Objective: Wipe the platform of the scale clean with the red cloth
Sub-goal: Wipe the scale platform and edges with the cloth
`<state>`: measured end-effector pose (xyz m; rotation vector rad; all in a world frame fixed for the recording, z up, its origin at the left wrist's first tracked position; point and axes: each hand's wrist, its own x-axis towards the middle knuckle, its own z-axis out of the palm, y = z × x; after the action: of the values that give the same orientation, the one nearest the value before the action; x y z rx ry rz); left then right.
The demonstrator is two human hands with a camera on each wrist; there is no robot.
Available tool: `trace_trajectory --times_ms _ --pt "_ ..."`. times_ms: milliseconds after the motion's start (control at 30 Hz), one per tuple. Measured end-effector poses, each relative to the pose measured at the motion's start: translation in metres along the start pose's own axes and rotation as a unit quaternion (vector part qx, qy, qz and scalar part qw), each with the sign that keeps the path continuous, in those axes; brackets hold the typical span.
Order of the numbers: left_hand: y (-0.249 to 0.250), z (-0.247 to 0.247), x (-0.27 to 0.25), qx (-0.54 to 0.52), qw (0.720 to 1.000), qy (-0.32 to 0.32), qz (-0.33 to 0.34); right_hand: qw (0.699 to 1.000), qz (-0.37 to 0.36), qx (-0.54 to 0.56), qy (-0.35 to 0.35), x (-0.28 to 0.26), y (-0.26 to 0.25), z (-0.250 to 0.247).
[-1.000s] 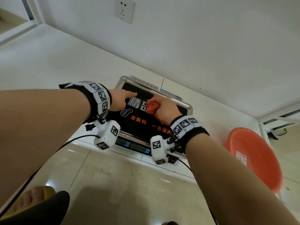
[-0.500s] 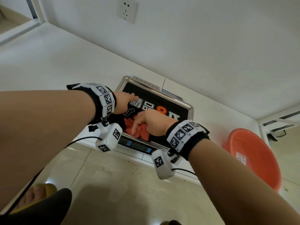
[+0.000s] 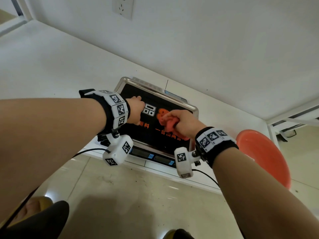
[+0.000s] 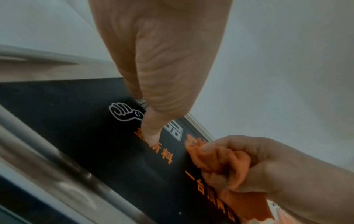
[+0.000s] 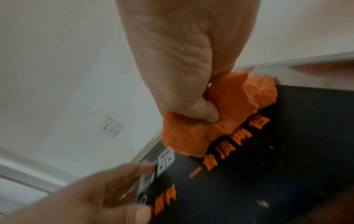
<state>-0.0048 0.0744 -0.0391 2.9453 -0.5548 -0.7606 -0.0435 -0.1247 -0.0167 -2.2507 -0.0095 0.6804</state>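
the right hand clutches the bunched red cloth against the right half of the scale's platform, while the left hand, fingers extended, steadies the unwiped left half.

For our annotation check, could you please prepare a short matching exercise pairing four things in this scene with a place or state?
Things:
1. red cloth
2. left hand
3. basin
4. wall socket

Places or states:
A. on the floor, right of the scale
B. bunched in the right hand
C. thumb pressing the black platform
D. above the scale

Pairs: 1-B, 2-C, 3-A, 4-D
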Motion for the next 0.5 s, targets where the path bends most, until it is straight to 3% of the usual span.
trace_trajectory --times_ms 200,300,367,500 --pt "0.01 0.002 0.002 0.047 0.998 -0.026 -0.015 0.991 0.021 -0.075 -0.109 -0.01 0.007 0.005" --pt "0.01 0.002 0.001 0.076 0.996 -0.03 -0.021 0.997 0.017 -0.052 -0.044 -0.009 0.012 -0.011" --pt "0.01 0.001 0.0 0.085 0.995 -0.038 -0.019 0.998 0.018 -0.05 -0.044 -0.005 0.018 -0.022" --pt "0.009 -0.003 0.001 0.084 0.995 -0.053 -0.017 0.981 0.043 -0.177 0.066 0.012 0.025 -0.013"
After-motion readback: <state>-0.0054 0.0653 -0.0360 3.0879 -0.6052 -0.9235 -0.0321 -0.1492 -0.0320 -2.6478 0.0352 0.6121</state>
